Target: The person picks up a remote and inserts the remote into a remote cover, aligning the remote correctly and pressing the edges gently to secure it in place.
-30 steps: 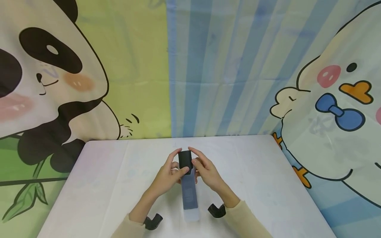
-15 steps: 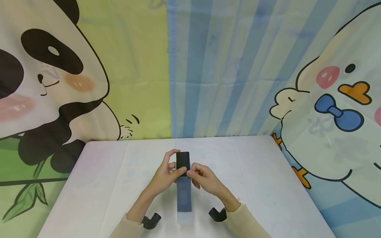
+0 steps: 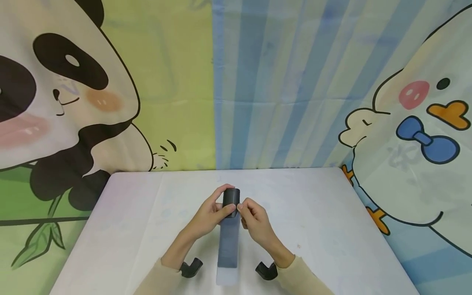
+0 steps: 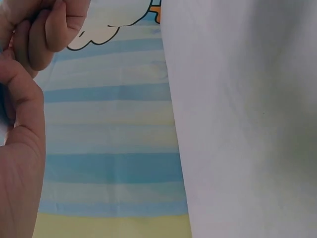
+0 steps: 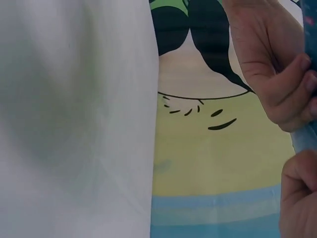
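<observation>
A long, narrow blue-grey object (image 3: 228, 241) with a black upper part (image 3: 231, 197) and a pale translucent lower end stands over the table; its exact kind is unclear. My left hand (image 3: 210, 213) grips the black part, thumb across its front and index finger reaching over the top. At its right edge, my right hand (image 3: 257, 219) pinches with thumb and index finger, the other fingers curled. The left wrist view catches the curled right hand (image 4: 49, 34) at the upper left. In the right wrist view, the left hand's fingers wrap round a blue surface (image 5: 311, 37), mostly cut off.
A white-covered table (image 3: 302, 229) spreads beneath both hands. Black curved mounts (image 3: 191, 268) sit at the wrists, by the cream sleeves (image 3: 306, 278). Behind the table hangs a cloth (image 3: 280, 82) with stripes and cartoon animals.
The right hand has drawn its raised index finger down from the top corner and curled it against the thumb at the edge. The object has tilted slightly; the left hand keeps its grip.
</observation>
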Motion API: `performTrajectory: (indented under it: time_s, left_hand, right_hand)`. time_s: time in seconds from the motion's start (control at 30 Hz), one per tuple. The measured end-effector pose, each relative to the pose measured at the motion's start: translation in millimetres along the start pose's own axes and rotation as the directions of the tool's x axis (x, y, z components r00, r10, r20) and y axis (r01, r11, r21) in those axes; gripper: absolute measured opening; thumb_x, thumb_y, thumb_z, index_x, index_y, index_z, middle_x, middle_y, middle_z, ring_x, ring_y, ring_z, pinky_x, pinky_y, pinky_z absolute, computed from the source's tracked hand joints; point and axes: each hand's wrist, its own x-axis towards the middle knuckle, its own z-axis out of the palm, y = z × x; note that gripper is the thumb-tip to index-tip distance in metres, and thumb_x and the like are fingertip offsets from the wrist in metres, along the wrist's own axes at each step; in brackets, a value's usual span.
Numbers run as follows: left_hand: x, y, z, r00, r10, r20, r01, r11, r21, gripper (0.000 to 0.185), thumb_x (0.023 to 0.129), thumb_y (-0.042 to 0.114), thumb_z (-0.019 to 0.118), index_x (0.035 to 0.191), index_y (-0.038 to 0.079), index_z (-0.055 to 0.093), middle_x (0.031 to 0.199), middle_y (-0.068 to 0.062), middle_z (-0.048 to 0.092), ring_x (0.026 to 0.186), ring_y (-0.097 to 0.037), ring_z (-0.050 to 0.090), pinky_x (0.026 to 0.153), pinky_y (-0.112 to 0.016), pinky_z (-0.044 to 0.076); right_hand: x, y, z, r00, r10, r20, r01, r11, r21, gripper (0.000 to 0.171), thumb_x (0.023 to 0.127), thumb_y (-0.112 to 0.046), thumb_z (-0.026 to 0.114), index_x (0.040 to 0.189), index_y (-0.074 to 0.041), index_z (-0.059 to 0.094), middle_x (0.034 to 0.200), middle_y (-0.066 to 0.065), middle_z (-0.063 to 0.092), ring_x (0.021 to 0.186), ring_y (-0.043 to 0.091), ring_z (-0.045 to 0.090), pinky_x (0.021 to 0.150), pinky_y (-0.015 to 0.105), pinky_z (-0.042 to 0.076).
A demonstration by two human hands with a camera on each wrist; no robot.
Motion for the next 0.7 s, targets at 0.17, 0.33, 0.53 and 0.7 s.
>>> performTrajectory:
  time_s: [0.17, 0.33, 0.53, 0.7]
  left_hand:
    - [3.7, 4.5, 2.3, 1.000, 0.004, 0.011, -0.003, 1.000, -0.018, 0.052, 0.101, 0.017, 0.063, 0.147, 0.025, 0.040, 0.055, -0.001, 0.043, 0.046, -0.011, 0.037, 0.045, -0.025, 0.036]
    - [5.4, 10.0, 6.5, 1.000, 0.021, -0.004, -0.021, 1.000, -0.017, 0.054, 0.101, 0.019, 0.064, 0.148, 0.025, 0.039, 0.058, -0.006, 0.051, 0.047, -0.013, 0.043, 0.047, -0.027, 0.044]
    - [4.8, 12.3, 6.9, 0.999, 0.033, -0.040, -0.033, 0.999, -0.013, 0.057, 0.101, 0.018, 0.064, 0.151, 0.018, 0.036, 0.066, -0.010, 0.061, 0.052, -0.015, 0.052, 0.050, -0.028, 0.048]
    - [2.9, 9.8, 4.1, 0.994, 0.034, -0.105, -0.031, 0.999, 0.028, 0.057, 0.101, 0.019, 0.064, 0.150, 0.026, 0.037, 0.068, -0.009, 0.063, 0.053, -0.017, 0.053, 0.051, -0.026, 0.042]
  right_hand:
    - [7, -4, 4, 0.992, 0.009, -0.128, -0.015, 0.999, -0.044, 0.029, 0.107, -0.009, 0.047, 0.078, -0.003, 0.045, 0.056, -0.002, 0.036, 0.045, 0.008, 0.033, 0.042, 0.021, 0.029]
    - [17, -7, 2, 0.984, 0.002, -0.176, -0.009, 0.999, -0.035, 0.031, 0.108, -0.013, 0.046, 0.080, -0.001, 0.045, 0.058, -0.003, 0.038, 0.045, 0.007, 0.035, 0.041, 0.020, 0.032]
    - [17, -8, 3, 0.990, -0.011, -0.138, 0.007, 1.000, -0.026, 0.029, 0.109, -0.012, 0.044, 0.083, 0.001, 0.045, 0.061, -0.002, 0.038, 0.047, 0.007, 0.036, 0.042, 0.021, 0.033]
    - [13, -4, 1, 0.998, -0.023, -0.065, 0.017, 0.995, -0.099, 0.023, 0.105, -0.001, 0.048, 0.082, -0.002, 0.048, 0.059, -0.001, 0.039, 0.047, 0.008, 0.035, 0.042, 0.023, 0.030]
